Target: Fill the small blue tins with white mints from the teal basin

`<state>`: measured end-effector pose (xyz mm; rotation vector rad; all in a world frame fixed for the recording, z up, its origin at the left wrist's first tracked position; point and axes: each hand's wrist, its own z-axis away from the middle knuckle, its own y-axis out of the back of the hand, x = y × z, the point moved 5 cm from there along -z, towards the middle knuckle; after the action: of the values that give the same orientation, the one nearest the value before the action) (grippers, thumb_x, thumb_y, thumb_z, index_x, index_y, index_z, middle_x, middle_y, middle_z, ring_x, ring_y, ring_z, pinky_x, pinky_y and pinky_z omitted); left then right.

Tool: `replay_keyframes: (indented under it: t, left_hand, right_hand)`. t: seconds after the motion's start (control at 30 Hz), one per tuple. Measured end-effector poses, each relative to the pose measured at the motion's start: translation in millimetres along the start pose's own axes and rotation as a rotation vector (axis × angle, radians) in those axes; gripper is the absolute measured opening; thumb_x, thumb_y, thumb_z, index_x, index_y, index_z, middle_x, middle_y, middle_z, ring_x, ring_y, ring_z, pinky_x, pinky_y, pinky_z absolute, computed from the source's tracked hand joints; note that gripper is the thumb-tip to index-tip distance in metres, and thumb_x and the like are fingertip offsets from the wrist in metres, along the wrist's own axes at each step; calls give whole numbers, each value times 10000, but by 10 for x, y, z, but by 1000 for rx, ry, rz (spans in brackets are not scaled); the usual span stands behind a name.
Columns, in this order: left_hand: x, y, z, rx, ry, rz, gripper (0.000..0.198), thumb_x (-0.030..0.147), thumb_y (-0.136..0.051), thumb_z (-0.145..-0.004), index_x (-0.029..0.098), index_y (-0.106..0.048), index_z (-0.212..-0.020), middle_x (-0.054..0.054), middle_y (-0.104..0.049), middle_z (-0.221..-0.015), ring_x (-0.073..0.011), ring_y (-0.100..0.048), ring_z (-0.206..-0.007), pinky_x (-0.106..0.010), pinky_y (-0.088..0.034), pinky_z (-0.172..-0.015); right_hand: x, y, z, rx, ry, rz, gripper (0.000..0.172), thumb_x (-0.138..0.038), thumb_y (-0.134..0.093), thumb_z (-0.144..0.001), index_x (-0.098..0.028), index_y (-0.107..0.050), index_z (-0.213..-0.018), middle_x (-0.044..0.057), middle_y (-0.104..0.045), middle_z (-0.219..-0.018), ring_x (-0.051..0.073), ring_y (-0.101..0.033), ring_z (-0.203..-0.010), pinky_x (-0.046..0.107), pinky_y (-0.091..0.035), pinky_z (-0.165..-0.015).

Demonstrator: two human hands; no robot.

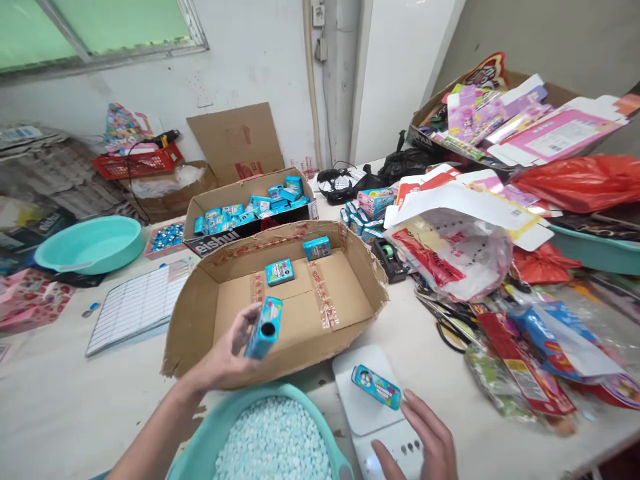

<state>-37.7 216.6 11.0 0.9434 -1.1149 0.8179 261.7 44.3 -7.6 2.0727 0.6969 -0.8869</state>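
My left hand [235, 350] grips a small blue candy box [270, 327] with a dark round hole, over the near edge of a low cardboard box [195, 320]. Inside that cardboard box lie two more blue candy boxes, one at its middle [279, 271] and one near its back wall [317, 248]. My right hand [425, 433] is open, fingers and thumb apart, beside a white scale [357, 413]. On the scale rests another blue candy box [376, 387]; my fingertips are at its right end, and whether they touch it I cannot tell. A turquoise basin [190, 460] of pale blue candies stands below my left hand.
Behind stands a carton [200, 243] filled with blue candy boxes. On the left are a turquoise basin [90, 243] and a gridded sheet [140, 300]. Scissors [450, 327], a tape dispenser [390, 260] and piled packaging [450, 247] crowd the right side.
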Motion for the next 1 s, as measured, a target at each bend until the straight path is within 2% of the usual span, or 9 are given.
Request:
replay_keyframes:
  t: [0.1,0.2,0.33,0.43,0.57,0.67,0.73,0.83,1.0]
  left_hand:
    - [185,-479,517,-67,63,267,877,341,-807,-517,273,-474,-1325,-110,-484,-1341,-356,-438,-1232,-458,-374,-994]
    - [76,-1040,1014,-203,243,592,781,404,-798,-490,225,-585,-1220,-113,-615,-1163,-381,-520,-1135,-484,-390,-957]
    - [-233,-1624,1685,-494,542,873,613,539,-722,-509,143,-697,-976,-136,-684,-895,-372,-623,-919,-485,-449,-832]
    - [-526,-1566,1775,-424,525,591,522,598,-625,-635,136,-709,-861,-143,-679,-862,-305,-628,-838,-434,-462,-793]
    - [-845,-1172,1309,154,248,-175,370,521,-524,-783,213,-682,-913,-103,-648,-1011,-286,-549,-1036,-438,-393,-934]
    - [-955,-1322,1075,330,101,-563,351,433,-529,-801,207,-630,-1050,-111,-579,-1160,-299,-456,-1162,-480,-300,-1017]
    - [-1001,-1573,1074,275,52,-688,355,406,-502,-828,199,-599,-1100,-112,-537,-1224,-288,-433,-1174,-467,-301,-1009]
    - [-1030,-1886,1291,41,-8,-764,309,395,-433,-871,224,-600,-1069,-81,-558,-1176,-252,-480,-1074,-423,-364,-922]
    - [-1101,-1829,1786,-266,-51,-879,198,314,-526,-799,238,-642,-941,-88,-590,-1032,-245,-532,-929,-371,-405,-807]
  right_hand:
    - [-222,-150,3,-145,-79,-190,511,-329,-599,-843,-258,-425,-1318,136,-499,-1272,311,-506,-1176,487,-485,-910]
    - [-403,-240,74,-335,-259,-476,689,-465,-686,-754,-229,-399,-1334,144,-478,-1317,311,-475,-1213,453,-471,-937]
    - [-602,-264,482,-783,-698,-814,638,-494,-827,-541,-212,-591,-1063,37,-651,-948,233,-633,-884,333,-517,-785]
    - [-647,-121,824,-788,-917,-851,502,-418,-836,-537,-203,-593,-920,-39,-613,-724,145,-591,-657,248,-480,-635]
    - [-605,64,1123,-631,-957,-711,425,-356,-808,-574,-200,-533,-857,-54,-589,-703,115,-539,-627,215,-428,-599]
    - [-633,94,1273,-639,-929,-676,381,-364,-786,-599,-194,-529,-823,-52,-577,-687,116,-534,-620,213,-419,-587]
    - [-649,87,1344,-623,-924,-660,378,-353,-792,-585,-191,-551,-827,-47,-592,-691,124,-550,-624,218,-429,-591]
    - [-645,62,1394,-565,-932,-634,407,-354,-810,-563,-186,-602,-870,-22,-645,-734,155,-599,-671,247,-469,-640]
    - [-621,20,1305,-482,-891,-572,470,-407,-799,-583,-171,-635,-955,15,-689,-787,198,-640,-718,319,-522,-694]
